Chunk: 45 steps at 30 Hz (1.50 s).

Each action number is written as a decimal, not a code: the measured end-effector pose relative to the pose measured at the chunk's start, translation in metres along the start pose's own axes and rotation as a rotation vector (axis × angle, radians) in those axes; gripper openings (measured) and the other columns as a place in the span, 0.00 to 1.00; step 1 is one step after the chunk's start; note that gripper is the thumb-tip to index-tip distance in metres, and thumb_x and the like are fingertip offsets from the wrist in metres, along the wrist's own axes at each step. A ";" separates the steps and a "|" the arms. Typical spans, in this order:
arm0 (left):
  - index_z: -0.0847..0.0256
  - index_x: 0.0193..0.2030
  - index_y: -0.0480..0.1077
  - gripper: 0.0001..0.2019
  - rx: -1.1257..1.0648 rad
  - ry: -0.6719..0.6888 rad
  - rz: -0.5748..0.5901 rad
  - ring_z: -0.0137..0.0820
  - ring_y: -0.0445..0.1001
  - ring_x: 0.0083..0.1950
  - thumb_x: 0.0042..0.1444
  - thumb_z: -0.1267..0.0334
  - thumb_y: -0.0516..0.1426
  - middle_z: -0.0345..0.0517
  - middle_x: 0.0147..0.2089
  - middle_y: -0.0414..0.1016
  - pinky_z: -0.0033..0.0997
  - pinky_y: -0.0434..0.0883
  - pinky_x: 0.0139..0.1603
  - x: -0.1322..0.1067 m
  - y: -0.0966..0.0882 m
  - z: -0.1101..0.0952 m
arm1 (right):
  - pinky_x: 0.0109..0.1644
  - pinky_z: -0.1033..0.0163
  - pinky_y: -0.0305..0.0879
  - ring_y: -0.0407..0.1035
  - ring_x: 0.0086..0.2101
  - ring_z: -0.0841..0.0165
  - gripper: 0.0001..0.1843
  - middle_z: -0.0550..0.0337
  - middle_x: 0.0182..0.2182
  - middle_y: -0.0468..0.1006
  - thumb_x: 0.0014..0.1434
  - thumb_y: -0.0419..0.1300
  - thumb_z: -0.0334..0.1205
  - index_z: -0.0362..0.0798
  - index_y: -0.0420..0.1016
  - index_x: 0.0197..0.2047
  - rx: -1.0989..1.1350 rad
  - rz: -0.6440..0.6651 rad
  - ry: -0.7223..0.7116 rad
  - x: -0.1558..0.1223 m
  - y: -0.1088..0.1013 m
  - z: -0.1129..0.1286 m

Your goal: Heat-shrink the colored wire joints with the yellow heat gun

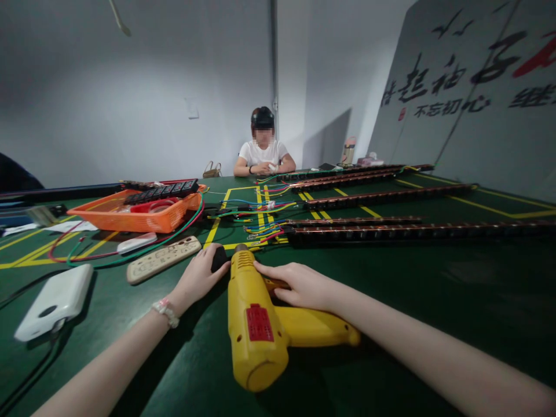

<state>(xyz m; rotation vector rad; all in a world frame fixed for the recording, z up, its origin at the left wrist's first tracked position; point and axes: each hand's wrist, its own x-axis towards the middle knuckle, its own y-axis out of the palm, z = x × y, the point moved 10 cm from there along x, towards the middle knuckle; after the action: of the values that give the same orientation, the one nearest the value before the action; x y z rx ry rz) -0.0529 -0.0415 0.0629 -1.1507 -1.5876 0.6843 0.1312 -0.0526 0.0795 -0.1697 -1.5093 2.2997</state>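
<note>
A yellow heat gun (pixel 256 301) with a red vent lies on the green table, its metal nozzle pointing away from me and its handle to the right. My right hand (pixel 304 284) is closed on it in the angle between barrel and handle, with a finger against the barrel and others at the orange trigger part. Just left of the nozzle, my left hand (pixel 202 269) curls around a small black object (pixel 219 259), whose kind is partly hidden by the fingers. A beige power strip (pixel 163 260) lies beside that hand.
An orange basket (pixel 130 220) holds black parts and wires at left. A white power bank (pixel 56 301) with a cable lies nearer. Long dark strips (pixel 391 231) with coloured wire ends stretch across the right. Across the table sits a person (pixel 264 153).
</note>
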 end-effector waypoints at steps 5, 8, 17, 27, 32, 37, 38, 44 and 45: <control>0.63 0.53 0.60 0.22 -0.008 -0.006 0.007 0.44 0.71 0.50 0.57 0.50 0.50 0.57 0.47 0.71 0.45 0.68 0.51 0.001 0.001 0.005 | 0.48 0.55 0.64 0.70 0.48 0.55 0.38 0.47 0.54 0.71 0.59 0.55 0.34 0.52 0.44 0.69 -0.027 0.009 -0.030 0.006 0.003 0.005; 0.62 0.52 0.61 0.22 -0.019 0.004 -0.001 0.44 0.71 0.50 0.57 0.50 0.51 0.56 0.47 0.72 0.45 0.69 0.50 0.001 0.000 0.005 | 0.47 0.56 0.64 0.70 0.47 0.56 0.38 0.47 0.51 0.74 0.59 0.55 0.34 0.52 0.44 0.69 -0.028 0.017 -0.028 0.006 0.005 0.004; 0.64 0.54 0.60 0.23 -0.017 -0.015 0.017 0.44 0.71 0.50 0.57 0.50 0.50 0.57 0.48 0.71 0.45 0.68 0.51 0.000 0.001 0.005 | 0.48 0.57 0.63 0.70 0.48 0.58 0.39 0.51 0.55 0.71 0.61 0.55 0.38 0.57 0.39 0.70 -0.031 0.052 -0.028 0.005 0.006 0.000; 0.63 0.53 0.60 0.23 -0.046 -0.037 0.021 0.44 0.71 0.50 0.57 0.50 0.51 0.56 0.47 0.71 0.45 0.68 0.51 0.000 0.003 0.009 | 0.48 0.56 0.63 0.69 0.48 0.57 0.38 0.50 0.54 0.72 0.62 0.53 0.38 0.56 0.37 0.70 -0.076 0.083 -0.014 0.002 0.007 -0.002; 0.64 0.54 0.60 0.23 -0.058 -0.033 0.023 0.43 0.70 0.50 0.57 0.51 0.51 0.57 0.48 0.70 0.44 0.67 0.52 0.001 0.005 0.011 | 0.48 0.56 0.63 0.69 0.49 0.56 0.37 0.50 0.55 0.70 0.62 0.53 0.38 0.57 0.39 0.70 -0.056 0.084 -0.016 0.002 0.007 -0.002; 0.64 0.55 0.59 0.23 -0.048 -0.041 0.030 0.45 0.70 0.51 0.57 0.51 0.51 0.58 0.48 0.70 0.46 0.67 0.52 0.001 0.005 0.011 | 0.50 0.55 0.63 0.68 0.49 0.56 0.37 0.50 0.56 0.70 0.63 0.53 0.38 0.57 0.39 0.70 -0.039 0.088 -0.011 0.001 0.007 -0.003; 0.64 0.55 0.59 0.23 -0.046 -0.042 0.031 0.45 0.70 0.51 0.57 0.51 0.51 0.58 0.48 0.70 0.46 0.67 0.52 0.001 0.005 0.011 | 0.50 0.55 0.63 0.68 0.49 0.57 0.37 0.50 0.56 0.70 0.63 0.53 0.38 0.57 0.39 0.70 -0.029 0.088 -0.015 0.001 0.007 -0.002; 0.64 0.55 0.59 0.24 -0.028 -0.031 0.032 0.45 0.71 0.50 0.56 0.51 0.52 0.57 0.48 0.71 0.45 0.68 0.51 0.000 0.005 0.009 | 0.52 0.56 0.61 0.67 0.51 0.59 0.38 0.50 0.58 0.67 0.62 0.53 0.35 0.54 0.39 0.70 0.041 0.092 -0.037 0.002 0.007 0.001; 0.63 0.55 0.60 0.24 -0.025 -0.030 0.031 0.45 0.71 0.50 0.56 0.50 0.52 0.57 0.48 0.71 0.45 0.68 0.51 0.000 0.004 0.008 | 0.52 0.56 0.61 0.68 0.50 0.59 0.38 0.50 0.57 0.68 0.62 0.53 0.35 0.54 0.39 0.70 0.041 0.094 -0.032 0.000 0.007 0.000</control>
<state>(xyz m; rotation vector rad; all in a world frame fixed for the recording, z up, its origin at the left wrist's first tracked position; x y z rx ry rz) -0.0593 -0.0388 0.0564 -1.1902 -1.6105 0.7068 0.1293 -0.0548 0.0731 -0.1971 -1.4980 2.4162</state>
